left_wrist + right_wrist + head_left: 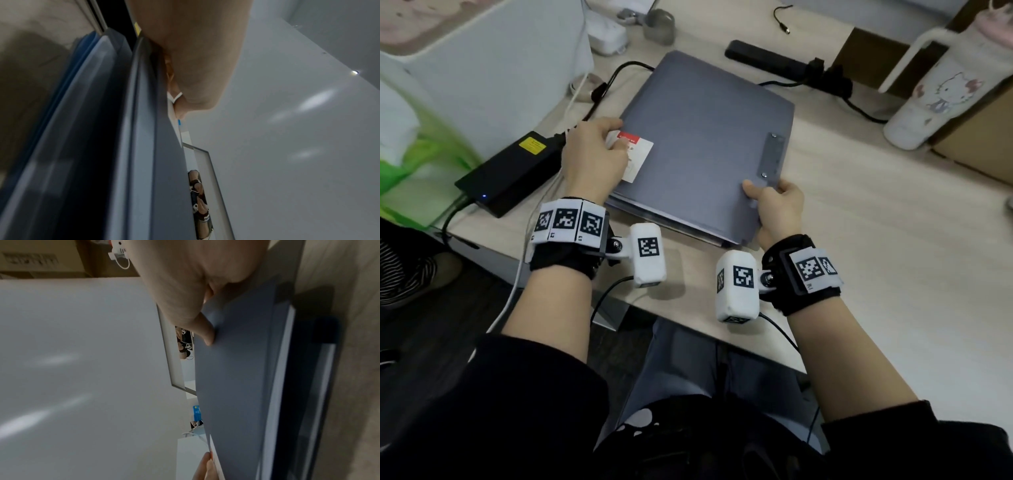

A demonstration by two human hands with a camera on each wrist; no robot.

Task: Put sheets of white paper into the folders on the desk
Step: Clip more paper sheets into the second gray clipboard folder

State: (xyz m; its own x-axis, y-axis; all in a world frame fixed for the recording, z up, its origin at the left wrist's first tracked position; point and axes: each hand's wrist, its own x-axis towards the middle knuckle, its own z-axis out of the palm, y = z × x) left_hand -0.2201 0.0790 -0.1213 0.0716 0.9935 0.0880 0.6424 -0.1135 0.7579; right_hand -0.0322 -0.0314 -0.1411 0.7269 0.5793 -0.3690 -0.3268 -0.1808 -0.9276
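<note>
Grey plastic is filling the middle of the scene: a closed folder point(698, 137) is lying on top of a stack of others on the pale desk point(893, 240), and a person is taking it by both near corners. The left hand point(592, 154) is curling over the folder's left edge, fingers pinching around the red-and-white label point(635, 154) stuck there. The right hand point(777, 209) is pinching the near right corner, thumb pressing on the cover just below the metal clip strip point(772, 156) and the other fingers tucking underneath; the right wrist view is showing the cover point(236, 369) bowing away from the layers beneath it.

No white paper is showing clearly in any view, though a thin pale edge by the left fingers may possibly be a sheet. The step in hand appears to be lifting or opening this top folder. Doing it well probably means peeling only the top cover, keeping the thumb close to the corner so the flexible plastic is bending rather than creasing, and steadying the stack so the folders below are not sliding towards the desk's near edge.

Around the stack, a black power brick point(513, 171) is sitting just beside the left hand, a power strip point(767, 58) is lying beyond the folders, and a white tumbler point(935, 92) is standing well apart to the right.
</note>
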